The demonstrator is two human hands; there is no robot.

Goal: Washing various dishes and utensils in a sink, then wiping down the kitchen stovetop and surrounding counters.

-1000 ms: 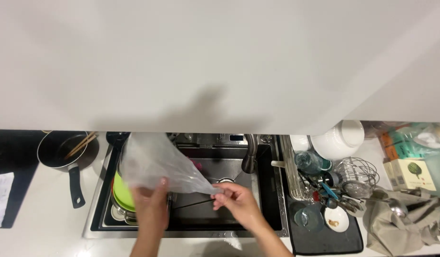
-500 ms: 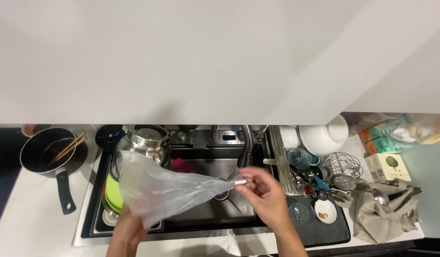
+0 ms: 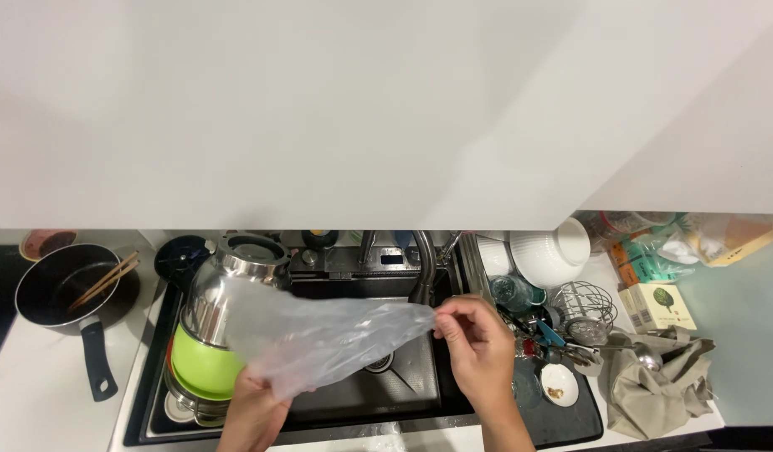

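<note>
A clear plastic bag [image 3: 323, 339] is stretched between both my hands above a dark sink [image 3: 403, 381]. My left hand [image 3: 252, 410] grips its lower left end near the sink's front edge. My right hand [image 3: 478, 343] pinches its right corner beside the faucet [image 3: 421, 268]. Behind the bag, a steel pot [image 3: 227, 285] sits on a green bowl [image 3: 198, 364] in the sink's left part.
A black saucepan with chopsticks [image 3: 68, 293] stands on the left counter. Right of the sink is a drying mat with white bowls [image 3: 545, 251], glasses, a whisk [image 3: 583, 305], a small dish [image 3: 559, 382] and a grey cloth [image 3: 654, 381]. Boxes [image 3: 658, 305] lie beyond.
The bag has been pulled out flatter and wider. My right hand moved right and up toward the faucet, my left hand dropped lower. The view shifted, showing the steel pot.
</note>
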